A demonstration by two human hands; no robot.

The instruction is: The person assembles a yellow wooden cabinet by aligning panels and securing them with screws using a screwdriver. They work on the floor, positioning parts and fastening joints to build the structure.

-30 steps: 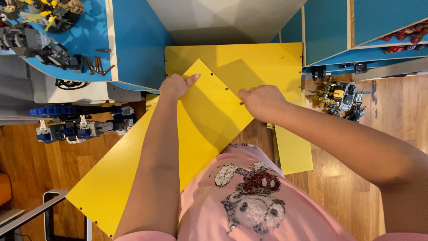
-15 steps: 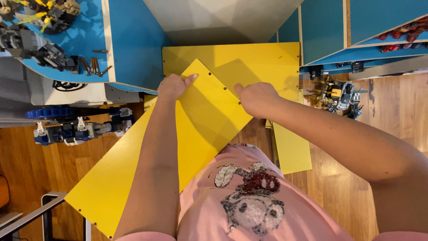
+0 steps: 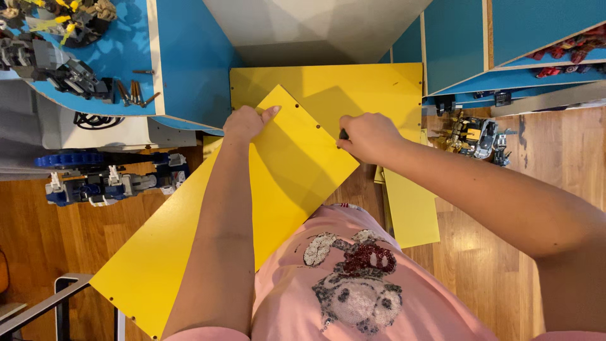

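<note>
The long yellow panel (image 3: 278,189) is lying diagonally, its long axis running from lower left of the frame up to centre top. The left hand (image 3: 243,123) is gripping its upper edge, fingers curled closed on it. The right hand (image 3: 369,136) is clamping a small dark tool (image 3: 344,134) against the panel's right edge. A second yellow board (image 3: 366,88) is lying beneath, between blue cabinets (image 3: 189,63).

The long yellow wooden board (image 3: 278,189) lies slantwise over a flat yellow panel (image 3: 353,88), with a blue wooden shelf unit (image 3: 183,63) to its left, toy robot figures (image 3: 107,180) left below, and a narrow yellow strip (image 3: 410,208) on the floor to its right.
</note>
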